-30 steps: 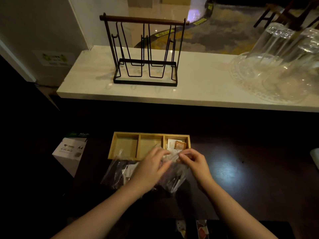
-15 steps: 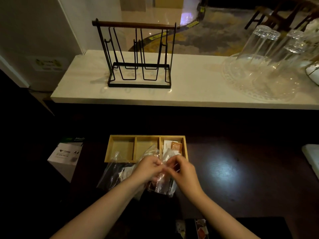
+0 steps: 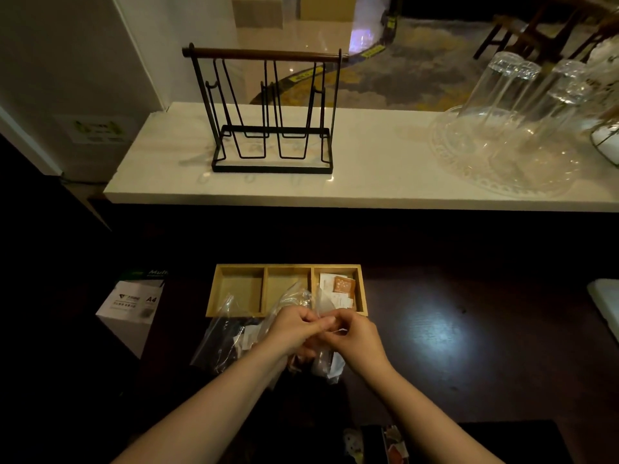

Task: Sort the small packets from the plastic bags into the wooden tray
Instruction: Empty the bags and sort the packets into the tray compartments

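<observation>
A three-compartment wooden tray (image 3: 264, 292) sits on the dark table ahead of me. Its right compartment holds white and orange packets (image 3: 338, 291); the left and middle compartments are bare. My left hand (image 3: 294, 331) and my right hand (image 3: 355, 336) meet just in front of the tray, both pinching the top of a clear plastic bag (image 3: 326, 365) that hangs below them with packets inside. A second plastic bag (image 3: 222, 341) with dark and white packets lies on the table to the left of my hands.
A white A4 paper box (image 3: 130, 308) stands left of the tray. Beyond it a white counter (image 3: 368, 182) carries a black wire rack (image 3: 268, 115) and upturned glasses on a glass plate (image 3: 509, 142). More packets (image 3: 393, 447) lie at the near edge.
My two hands have come together from slightly apart and now pinch the bag's top between them. The view has tilted down a little.
</observation>
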